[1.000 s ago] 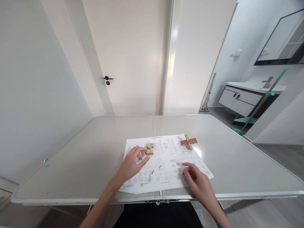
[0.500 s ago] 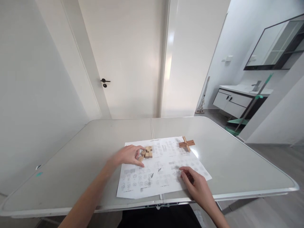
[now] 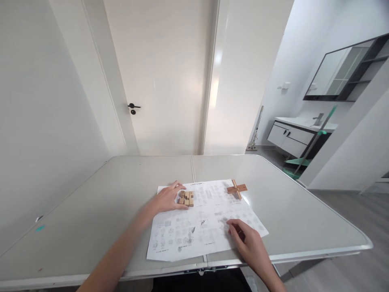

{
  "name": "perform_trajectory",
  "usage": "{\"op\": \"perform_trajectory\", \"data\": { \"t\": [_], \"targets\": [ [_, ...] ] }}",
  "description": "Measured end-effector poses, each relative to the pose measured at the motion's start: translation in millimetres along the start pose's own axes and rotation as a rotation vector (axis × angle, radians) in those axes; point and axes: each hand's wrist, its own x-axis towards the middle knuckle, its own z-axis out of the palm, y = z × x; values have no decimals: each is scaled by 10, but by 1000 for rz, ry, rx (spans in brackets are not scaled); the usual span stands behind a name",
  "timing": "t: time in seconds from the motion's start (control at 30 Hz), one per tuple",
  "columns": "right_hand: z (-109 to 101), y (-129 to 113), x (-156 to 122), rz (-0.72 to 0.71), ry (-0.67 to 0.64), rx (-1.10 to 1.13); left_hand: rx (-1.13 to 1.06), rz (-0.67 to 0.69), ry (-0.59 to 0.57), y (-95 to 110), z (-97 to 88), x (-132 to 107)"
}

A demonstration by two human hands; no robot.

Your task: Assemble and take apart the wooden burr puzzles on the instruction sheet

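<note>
A printed sheet of small diagrams lies on the grey folding table. On its far left part sits a cluster of pale wooden puzzle blocks. My left hand rests beside the cluster, with thumb and fingers touching its left side. A darker wooden cross-shaped puzzle lies at the sheet's far right corner, untouched. My right hand lies on the sheet's near right part, fingers loosely curled and holding nothing.
A white door with a black handle stands behind the table. To the right are a vanity cabinet with sink, a mirror and a green-handled mop. The table's near edge runs just before my body.
My left hand has moved forward and left with the pale blocks and now sits at their left side. The camera has shifted slightly; my right hand stays on the sheet.
</note>
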Motion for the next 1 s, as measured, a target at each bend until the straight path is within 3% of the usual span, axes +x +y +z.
{"op": "perform_trajectory", "data": {
  "t": [0.33,0.5,0.63,0.73,0.87,1.0],
  "targets": [
    [16,-27,-18,-8,16,-13,-187,77,-16,158,137,153],
    [-37,-65,85,-21,-110,-14,-246,128,-19,315,223,131],
    [-78,-234,384,-131,-258,-14,-270,144,-4,401,279,131],
    [9,-321,684,-222,-321,-33,-266,111,-22,349,288,112],
    [234,-278,1035,-305,-321,-60,-272,36,-47,174,274,45],
    [342,-168,1277,-351,-378,29,-357,51,-50,69,244,3]
  ]
}}
